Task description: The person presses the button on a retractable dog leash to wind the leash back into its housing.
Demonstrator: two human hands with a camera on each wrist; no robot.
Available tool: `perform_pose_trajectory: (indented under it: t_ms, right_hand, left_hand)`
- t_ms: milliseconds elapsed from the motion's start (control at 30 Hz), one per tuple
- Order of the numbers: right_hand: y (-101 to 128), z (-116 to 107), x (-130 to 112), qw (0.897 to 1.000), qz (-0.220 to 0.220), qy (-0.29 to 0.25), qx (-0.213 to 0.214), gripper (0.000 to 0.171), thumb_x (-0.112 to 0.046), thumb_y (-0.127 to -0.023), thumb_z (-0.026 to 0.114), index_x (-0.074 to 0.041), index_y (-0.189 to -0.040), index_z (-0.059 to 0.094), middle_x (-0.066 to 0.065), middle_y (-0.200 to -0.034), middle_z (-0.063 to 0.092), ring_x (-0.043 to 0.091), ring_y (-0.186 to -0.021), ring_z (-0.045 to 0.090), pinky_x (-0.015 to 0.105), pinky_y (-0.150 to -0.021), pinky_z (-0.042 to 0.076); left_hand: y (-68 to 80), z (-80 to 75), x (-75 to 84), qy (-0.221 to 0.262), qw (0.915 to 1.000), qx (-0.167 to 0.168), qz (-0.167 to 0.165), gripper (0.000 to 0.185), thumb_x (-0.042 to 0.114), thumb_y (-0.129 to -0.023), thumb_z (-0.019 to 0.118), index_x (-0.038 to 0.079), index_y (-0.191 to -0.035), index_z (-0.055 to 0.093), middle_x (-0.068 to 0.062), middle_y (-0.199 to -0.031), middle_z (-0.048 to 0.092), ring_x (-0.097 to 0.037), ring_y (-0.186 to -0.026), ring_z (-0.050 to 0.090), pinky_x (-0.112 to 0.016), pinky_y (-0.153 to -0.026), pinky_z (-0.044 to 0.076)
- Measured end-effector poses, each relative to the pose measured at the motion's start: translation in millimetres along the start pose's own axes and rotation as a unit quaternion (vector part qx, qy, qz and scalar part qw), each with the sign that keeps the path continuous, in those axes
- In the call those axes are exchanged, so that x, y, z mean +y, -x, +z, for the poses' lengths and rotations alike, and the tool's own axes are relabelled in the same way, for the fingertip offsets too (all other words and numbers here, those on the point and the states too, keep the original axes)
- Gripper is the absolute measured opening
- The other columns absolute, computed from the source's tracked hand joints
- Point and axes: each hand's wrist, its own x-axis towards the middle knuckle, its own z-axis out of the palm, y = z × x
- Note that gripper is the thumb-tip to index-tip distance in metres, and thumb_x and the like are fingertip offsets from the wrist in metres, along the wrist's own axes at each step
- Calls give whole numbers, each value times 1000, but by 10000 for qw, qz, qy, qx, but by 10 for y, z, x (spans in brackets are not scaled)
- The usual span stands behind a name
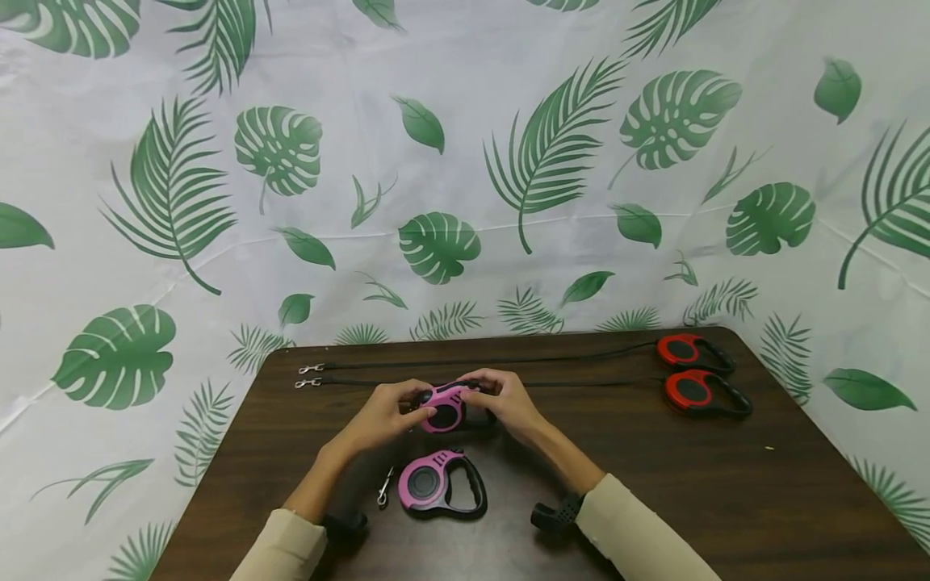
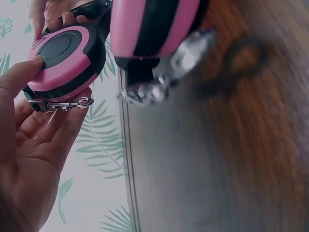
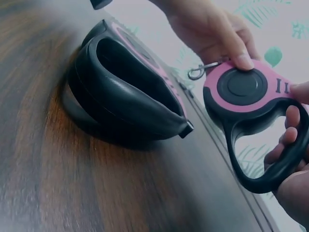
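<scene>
A pink and black retractable dog leash (image 1: 445,395) is held in both hands over the middle of the table. My left hand (image 1: 385,415) pinches its round casing, thumb on the front face. Around the black loop handle (image 3: 270,181), the fingers of my right hand (image 1: 512,406) are curled. A silver clip (image 2: 67,104) sticks out at the casing's edge by the left fingers. Nearer to me lies a second pink leash (image 1: 423,482), flat on the table and touched by neither hand. Its silver clip (image 1: 383,489) lies to its left.
Two red and black retractable leashes (image 1: 681,349) lie at the back right of the dark wooden table (image 1: 596,452). Their black cords (image 1: 465,360) stretch left across the table, ending in silver clips (image 1: 309,369). A leaf-patterned white cloth (image 1: 341,161) hangs behind.
</scene>
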Motion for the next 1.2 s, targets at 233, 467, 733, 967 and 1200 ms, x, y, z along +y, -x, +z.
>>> perform_pose_trajectory:
  t_ms: [233,467,733,967,1200]
  right_hand:
    - [-45,113,90,9994,97,270,199,26,-7,-94,80,2,-118,75,0,-85,67,11,-71,57,24,-61,46]
    - [-41,163,134,9964,250,719,366,28,-10,-91,83,-1,-117,77,5,-91,74,12,-81,62,24,-68,50]
    - [-47,190,172,9834,79,1764,425,34,-15,-88,87,-5,-119,78,9,-103,78,15,-89,67,28,-80,55]
    - [-43,202,182,9753,121,2150,501,38,-18,-85,89,-5,-119,77,10,-102,78,19,-88,71,31,-80,58]
    - [-35,230,187,9672,173,2467,577,40,-20,-83,92,-6,-117,78,9,-102,79,19,-86,71,32,-78,58]
  left_hand:
    - [86,-54,-89,-19,9981,-28,-608,32,20,-100,76,2,-126,72,-7,-106,76,-7,-83,65,-22,-73,55]
    - [138,-68,-145,-9,9964,-187,-830,31,21,-101,74,1,-126,72,-8,-108,76,-10,-81,63,-23,-70,53]
    - [161,-45,-201,-24,9947,-292,-981,37,21,-102,73,1,-133,67,-12,-120,74,-18,-99,71,-29,-82,60]
    - [165,-29,-211,-226,9962,-254,-804,39,23,-102,74,2,-134,67,-12,-128,73,-33,-120,70,-53,-104,54]
    - [168,-25,-245,-494,9937,-498,-872,38,24,-101,74,4,-132,67,-8,-118,75,-23,-108,70,-46,-97,58]
